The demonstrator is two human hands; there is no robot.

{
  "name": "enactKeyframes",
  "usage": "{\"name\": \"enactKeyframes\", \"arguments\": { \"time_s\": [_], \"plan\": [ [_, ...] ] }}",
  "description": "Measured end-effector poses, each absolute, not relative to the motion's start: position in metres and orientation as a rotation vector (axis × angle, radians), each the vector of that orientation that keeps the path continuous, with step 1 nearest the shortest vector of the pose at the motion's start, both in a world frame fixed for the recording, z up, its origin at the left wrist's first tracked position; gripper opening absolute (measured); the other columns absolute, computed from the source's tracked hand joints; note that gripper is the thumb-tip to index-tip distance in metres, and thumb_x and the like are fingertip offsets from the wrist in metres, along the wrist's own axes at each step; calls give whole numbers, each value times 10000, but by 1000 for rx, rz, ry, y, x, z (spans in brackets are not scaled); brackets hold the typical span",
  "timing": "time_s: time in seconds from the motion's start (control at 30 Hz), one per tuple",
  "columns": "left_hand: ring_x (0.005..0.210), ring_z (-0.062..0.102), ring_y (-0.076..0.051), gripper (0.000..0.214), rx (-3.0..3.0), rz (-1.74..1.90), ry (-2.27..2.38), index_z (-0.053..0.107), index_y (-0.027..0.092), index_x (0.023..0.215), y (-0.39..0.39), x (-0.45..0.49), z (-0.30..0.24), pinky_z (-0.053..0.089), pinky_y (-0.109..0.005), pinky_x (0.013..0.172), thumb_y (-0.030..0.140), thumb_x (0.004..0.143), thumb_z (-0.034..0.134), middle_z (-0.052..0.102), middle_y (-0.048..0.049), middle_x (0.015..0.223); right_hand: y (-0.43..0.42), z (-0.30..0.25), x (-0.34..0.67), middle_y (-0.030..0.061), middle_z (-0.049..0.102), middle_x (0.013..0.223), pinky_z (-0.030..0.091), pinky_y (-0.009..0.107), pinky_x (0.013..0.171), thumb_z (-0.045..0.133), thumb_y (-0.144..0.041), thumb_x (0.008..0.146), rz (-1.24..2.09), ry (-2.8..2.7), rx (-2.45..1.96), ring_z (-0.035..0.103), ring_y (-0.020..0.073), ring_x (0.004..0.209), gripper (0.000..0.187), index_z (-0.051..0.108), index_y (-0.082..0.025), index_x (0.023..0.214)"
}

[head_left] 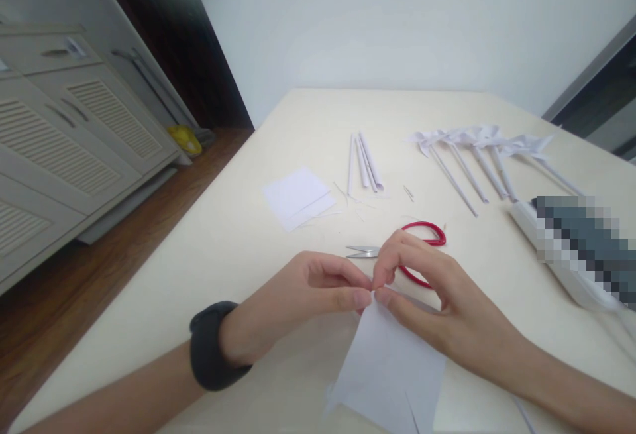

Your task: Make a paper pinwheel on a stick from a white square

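Left hand [298, 305] and right hand [470, 318] pinch one corner of a slit paper sheet [387, 361] just below them — apparently only begun. Beyond the right hand, paper pinwheels [479, 136] look finished; beyond the left, paper squares [295, 192] and rolls [365, 162] lie unassembled.

The sheet [392, 361] looks smooth, matt paper; the scissor blades [370, 252] shiny metal, the handles [439, 240] glossy plastic.

So this cream-coloured table [238, 235] is pretty busy. Using the red-handled scissors [366, 252] as the landmark: stacked white paper squares [297, 194] lie farther back to their left, rolled paper tubes [370, 162] sit behind them with thin scraps [342, 191] in between, paper pinwheels [484, 134] lie behind and right, and some chunky white thing [579, 288], partly pixelated, sits off to their right.
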State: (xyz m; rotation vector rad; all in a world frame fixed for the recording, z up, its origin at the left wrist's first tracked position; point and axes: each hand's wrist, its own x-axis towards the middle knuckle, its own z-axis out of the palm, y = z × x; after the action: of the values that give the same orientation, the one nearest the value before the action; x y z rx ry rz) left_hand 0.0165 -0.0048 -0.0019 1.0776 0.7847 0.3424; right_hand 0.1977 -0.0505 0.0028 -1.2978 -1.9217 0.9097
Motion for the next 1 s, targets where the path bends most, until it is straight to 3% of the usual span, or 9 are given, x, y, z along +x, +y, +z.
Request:
{"name": "enactKeyframes", "arguments": {
  "time_s": [0.27, 0.6, 0.87, 1.0],
  "plan": [
    [700, 553, -131, 143, 967, 381, 718, 642, 124, 746, -7, 16, -8, 417, -252, 667, 266, 733, 653, 615, -25, 759, -52, 3, 196, -21, 512, 827, 381, 257, 689, 523, -1, 746, 881, -1901, -1224, 491, 123, 784, 209, 517, -206, 790],
    [729, 533, -115, 37, 1011, 427, 664, 632, 115, 717, -8, 19, -4, 402, -224, 693, 142, 721, 656, 593, -9, 743, -57, 0, 193, -26, 478, 804, 380, 263, 659, 529, 15, 713, 838, -1895, -1145, 472, 116, 770, 224, 506, -194, 790],
    [793, 519, -136, 82, 1017, 454, 653, 621, 127, 696, -10, 17, -6, 395, -229, 691, 192, 712, 668, 580, -25, 845, -56, -1, 196, -28, 490, 817, 372, 259, 692, 525, -54, 789, 928, -1873, -1096, 473, 109, 787, 150, 515, -200, 818],
    [794, 512, -146, 90, 1038, 457, 658, 617, 132, 685, -9, 17, -6, 396, -235, 684, 201, 709, 670, 581, -24, 791, -55, 0, 195, -30, 490, 821, 370, 249, 699, 529, -49, 787, 962, -1840, -1110, 473, 104, 790, 155, 514, -202, 814]
  ]
}}
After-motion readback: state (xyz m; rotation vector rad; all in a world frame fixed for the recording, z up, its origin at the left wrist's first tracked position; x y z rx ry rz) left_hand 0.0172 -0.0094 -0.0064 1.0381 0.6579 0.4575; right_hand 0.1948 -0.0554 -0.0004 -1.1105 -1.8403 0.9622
